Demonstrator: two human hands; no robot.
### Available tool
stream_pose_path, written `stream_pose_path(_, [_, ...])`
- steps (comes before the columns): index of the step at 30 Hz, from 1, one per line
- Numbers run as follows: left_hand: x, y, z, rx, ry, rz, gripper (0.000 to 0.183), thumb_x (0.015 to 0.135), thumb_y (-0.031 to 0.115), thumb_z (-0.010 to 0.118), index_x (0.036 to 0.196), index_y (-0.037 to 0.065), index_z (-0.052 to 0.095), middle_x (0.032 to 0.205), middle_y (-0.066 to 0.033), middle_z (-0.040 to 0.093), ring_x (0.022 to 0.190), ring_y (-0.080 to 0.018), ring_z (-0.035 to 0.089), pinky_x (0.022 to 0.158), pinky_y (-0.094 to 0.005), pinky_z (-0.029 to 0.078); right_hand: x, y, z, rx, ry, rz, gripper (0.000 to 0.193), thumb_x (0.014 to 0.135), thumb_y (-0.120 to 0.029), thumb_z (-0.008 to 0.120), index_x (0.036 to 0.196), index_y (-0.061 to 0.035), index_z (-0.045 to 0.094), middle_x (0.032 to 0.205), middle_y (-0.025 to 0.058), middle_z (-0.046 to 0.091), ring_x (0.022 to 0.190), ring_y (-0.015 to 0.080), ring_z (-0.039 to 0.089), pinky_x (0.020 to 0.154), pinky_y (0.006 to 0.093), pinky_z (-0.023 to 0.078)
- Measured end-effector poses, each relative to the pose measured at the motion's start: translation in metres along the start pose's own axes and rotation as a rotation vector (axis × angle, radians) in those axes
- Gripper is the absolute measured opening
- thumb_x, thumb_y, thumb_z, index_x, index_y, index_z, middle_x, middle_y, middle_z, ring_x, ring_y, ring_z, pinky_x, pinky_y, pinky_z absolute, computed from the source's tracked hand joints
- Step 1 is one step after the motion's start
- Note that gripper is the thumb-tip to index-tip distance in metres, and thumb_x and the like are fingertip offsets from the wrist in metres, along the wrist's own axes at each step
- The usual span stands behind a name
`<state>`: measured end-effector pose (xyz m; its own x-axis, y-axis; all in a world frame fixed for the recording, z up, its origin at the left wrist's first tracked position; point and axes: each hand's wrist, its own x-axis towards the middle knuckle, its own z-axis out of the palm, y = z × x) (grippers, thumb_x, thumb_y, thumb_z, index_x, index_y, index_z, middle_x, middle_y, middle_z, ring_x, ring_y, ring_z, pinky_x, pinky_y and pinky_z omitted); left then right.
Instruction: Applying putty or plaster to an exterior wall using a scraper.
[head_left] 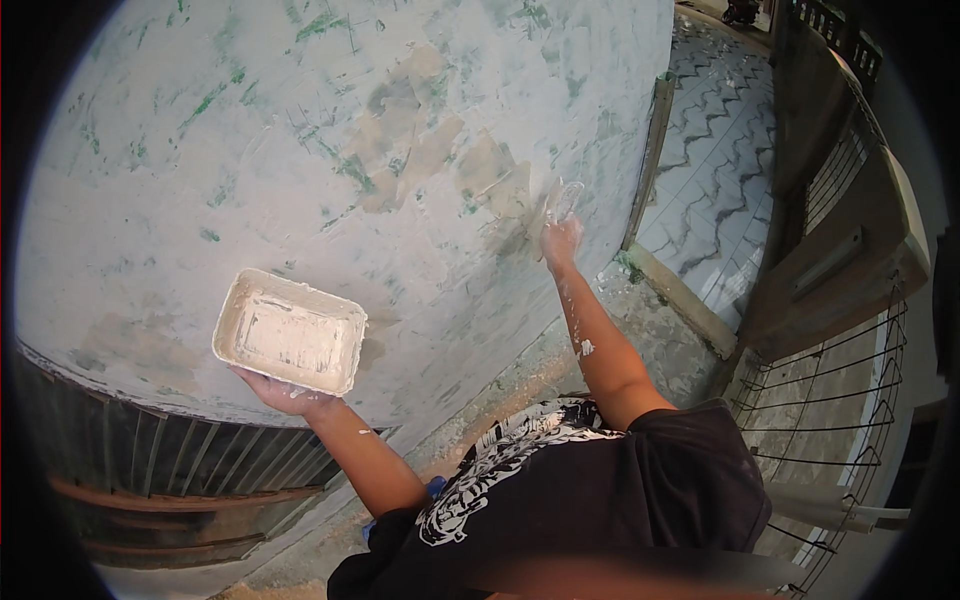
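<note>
My left hand [280, 393] supports a rectangular, off-white tray [232, 312] from below, its fingers mostly hidden under the tray. White putty [290, 335] coats the tray's bottom and sides. Farther off to the right, my right hand [561, 240] is closed round a putty-smeared scraper [545, 208] held against the wall. Its outline is blurred, so its exact shape is hard to tell. The wall [200, 150] is covered in whitish putty with green streaks, and beige-grey patches [430, 145] lie left of the scraper. White spots of putty stick to my right forearm.
A dark slatted opening [180, 450] sits at lower left. On the right are a tiled floor [710, 170], a raised sill [685, 300], a wooden panel [850, 250] and a wire rack [825, 400]. Rough concrete [640, 320] runs along the wall's base.
</note>
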<state>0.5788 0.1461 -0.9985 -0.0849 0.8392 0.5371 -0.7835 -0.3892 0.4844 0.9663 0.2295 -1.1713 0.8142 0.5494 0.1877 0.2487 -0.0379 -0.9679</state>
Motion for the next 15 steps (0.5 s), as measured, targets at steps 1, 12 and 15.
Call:
stream_pose_path(1, [-0.002,0.001,0.000,-0.028,-0.059,-0.021,0.065,0.103,0.055,0.026,0.147,0.007,0.036,0.150,-0.0133,0.039,0.132,-0.0317,0.046,0.109,-0.0491,0.039,0.010,0.017,0.003,0.118,0.032,0.147,0.021,0.088,-0.012,0.059,0.099,0.0049,0.065,0.084,0.0250,0.067,0.083,0.0403,0.067,0.074,0.0451,0.050])
stream_pose_path(12, [0.014,-0.022,0.052,0.256,0.303,0.050,0.066,0.103,0.056,0.024,0.148,0.009,0.035,0.151,-0.0132,0.037,0.132,-0.0348,0.045,0.109,-0.0527,0.039,-0.117,-0.122,0.010,0.146,-0.503,-0.435,0.022,0.087,-0.012,0.059,0.103,0.0011,0.067,0.073,0.0259,0.061,0.068,0.0411,0.062,0.064,0.0462,0.047])
stream_pose_path(15, [0.022,-0.025,0.059,0.279,0.274,0.077,0.066,0.103,0.055,0.025,0.148,0.007,0.034,0.151,-0.0140,0.036,0.133,-0.0327,0.044,0.109,-0.0497,0.040,-0.102,-0.110,0.000,0.187,-0.504,-0.395,0.019,0.088,-0.013,0.059,0.097,0.0026,0.067,0.073,0.0254,0.062,0.066,0.0403,0.062,0.063,0.0457,0.047])
